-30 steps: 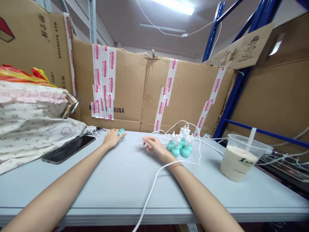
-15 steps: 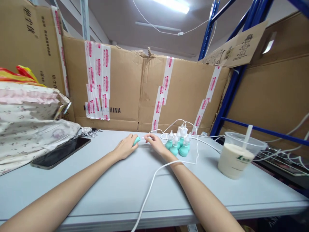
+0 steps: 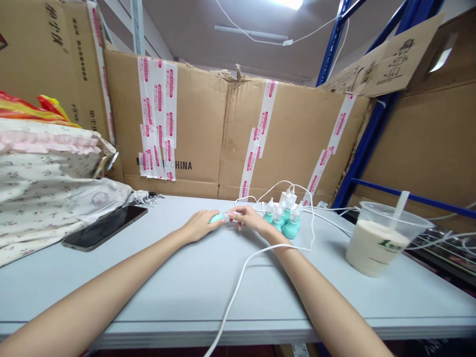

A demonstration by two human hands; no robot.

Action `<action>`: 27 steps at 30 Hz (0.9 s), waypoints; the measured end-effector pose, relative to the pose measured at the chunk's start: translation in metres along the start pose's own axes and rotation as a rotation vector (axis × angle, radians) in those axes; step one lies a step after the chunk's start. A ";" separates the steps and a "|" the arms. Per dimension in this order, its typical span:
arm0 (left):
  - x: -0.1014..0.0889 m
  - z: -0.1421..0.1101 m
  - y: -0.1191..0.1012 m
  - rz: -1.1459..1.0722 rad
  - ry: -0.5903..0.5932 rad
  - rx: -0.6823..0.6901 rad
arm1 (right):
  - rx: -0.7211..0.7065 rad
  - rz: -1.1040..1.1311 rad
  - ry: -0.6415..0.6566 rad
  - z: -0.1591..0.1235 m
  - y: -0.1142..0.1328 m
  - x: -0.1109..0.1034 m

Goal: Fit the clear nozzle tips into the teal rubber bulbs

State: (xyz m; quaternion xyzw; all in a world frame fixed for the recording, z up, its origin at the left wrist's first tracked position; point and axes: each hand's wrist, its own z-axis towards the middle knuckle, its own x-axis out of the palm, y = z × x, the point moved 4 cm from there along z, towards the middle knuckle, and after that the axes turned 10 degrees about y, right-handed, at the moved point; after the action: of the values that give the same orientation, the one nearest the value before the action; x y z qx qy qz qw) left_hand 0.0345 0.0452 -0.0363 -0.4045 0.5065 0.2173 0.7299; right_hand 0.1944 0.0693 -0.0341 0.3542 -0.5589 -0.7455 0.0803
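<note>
My left hand [image 3: 200, 225] is closed round a teal rubber bulb [image 3: 216, 218], which lies nearly on its side just above or on the table. In the fingers of my right hand [image 3: 247, 218] is a small clear nozzle tip [image 3: 227, 216], pinched at its far end and meeting the mouth of the bulb. Whether the tip is seated in the bulb I cannot tell. Right beside my right wrist stands a cluster of several nasal aspirators [image 3: 290, 228], teal bulbs with clear pointed tips, upright on the table.
A white cable [image 3: 238, 287] crosses the grey table [image 3: 178, 292] under my right forearm. At right stands a plastic cup with a straw [image 3: 375, 248]. On the left lie a phone [image 3: 106, 227], keys [image 3: 146, 198] and a floral cloth bag [image 3: 48, 188]. Cardboard [image 3: 201, 134] walls the back.
The teal bulb and the clear tip, apart before, have come together end to end. The whole view has shifted a little, with the scene sliding right.
</note>
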 end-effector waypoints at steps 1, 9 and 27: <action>0.000 0.000 -0.001 -0.014 -0.001 0.012 | 0.002 -0.002 0.011 -0.001 0.001 -0.001; -0.003 -0.005 -0.004 0.063 0.001 0.009 | 0.024 -0.066 0.041 -0.007 0.014 0.001; -0.002 -0.016 -0.029 0.422 -0.020 0.001 | 0.001 -0.094 0.081 -0.012 0.024 0.008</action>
State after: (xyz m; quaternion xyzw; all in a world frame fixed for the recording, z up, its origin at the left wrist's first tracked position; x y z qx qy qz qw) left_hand 0.0458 0.0156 -0.0262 -0.2870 0.5729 0.3689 0.6733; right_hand 0.1893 0.0470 -0.0179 0.4101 -0.5383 -0.7331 0.0675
